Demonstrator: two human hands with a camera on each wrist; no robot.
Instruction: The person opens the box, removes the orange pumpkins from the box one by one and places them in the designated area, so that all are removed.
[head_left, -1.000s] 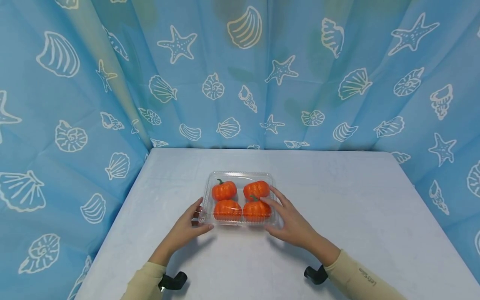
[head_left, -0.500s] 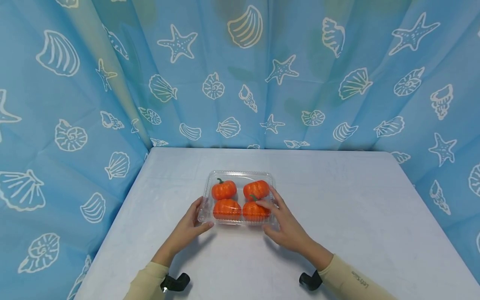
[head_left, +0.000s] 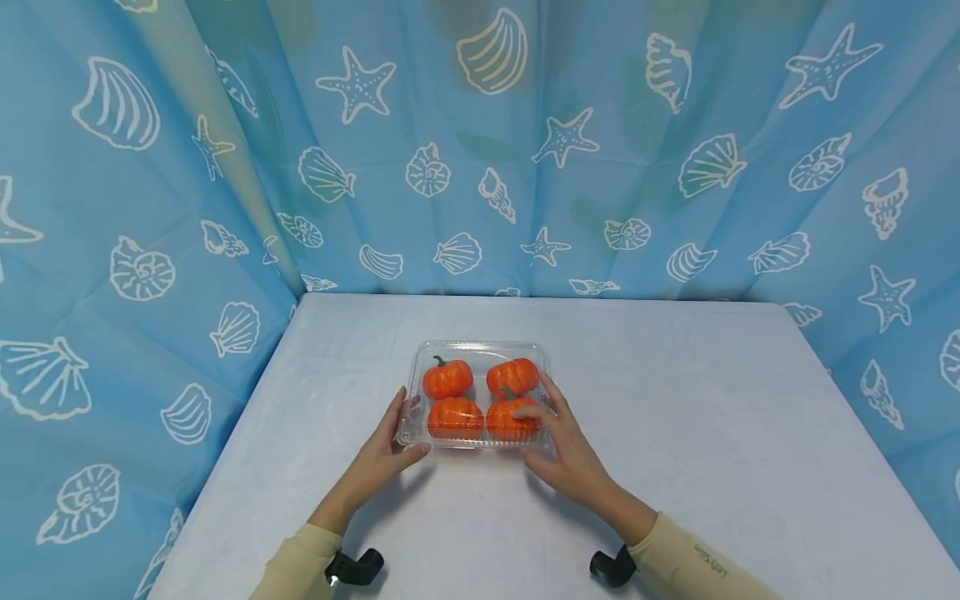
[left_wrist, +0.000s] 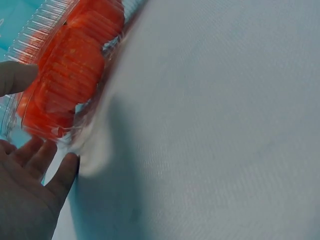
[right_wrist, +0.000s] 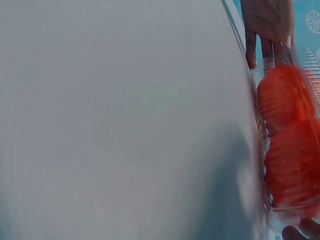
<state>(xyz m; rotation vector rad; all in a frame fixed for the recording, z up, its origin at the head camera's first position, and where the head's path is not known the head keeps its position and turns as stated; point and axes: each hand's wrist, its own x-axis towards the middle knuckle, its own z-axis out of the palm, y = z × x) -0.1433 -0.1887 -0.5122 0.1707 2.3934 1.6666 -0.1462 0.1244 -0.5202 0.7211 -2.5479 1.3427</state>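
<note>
Blue curtain (head_left: 570, 192) w/ white shell & starfish print behind & at both sides; pale worktop (head_left: 712, 417) in front. Roughly mid-worktop, left to right: clear plastic box (head_left: 480, 344) w/ 4 orange pumpkins (head_left: 447, 380) inside, 2 at back, 2 at front, green stems on at least two. Ridged lid (left_wrist: 42, 22) over the top; latched or not, can't tell.

Handling, est. only: prob. light, w/ thin, springy, slick walls, apt to dent or crack under a hard squeeze. Pumpkins round, prob. able to roll a bit & shift the wt. Best taken low at L & R ends, both at once, w/ even pressure & box kept level; better not to press mid-lid.

L hand (head_left: 380, 458) at box's left end: fingers (left_wrist: 45, 156) apart & nearly straight beside end wall, thumb (left_wrist: 20, 77) out past front-left corner. No firm squeeze apparent.

R hand (head_left: 567, 452) at right end: fingers spread wide, one along right side, one reaching over front-right pumpkin (head_left: 504, 427), thumb near front edge. Touching lid or just above, can't tell; only fingertips in R wrist view.

Tan sleeves (head_left: 300, 560) on both arms; black wrist fittings (head_left: 358, 567) by the cuffs.
</note>
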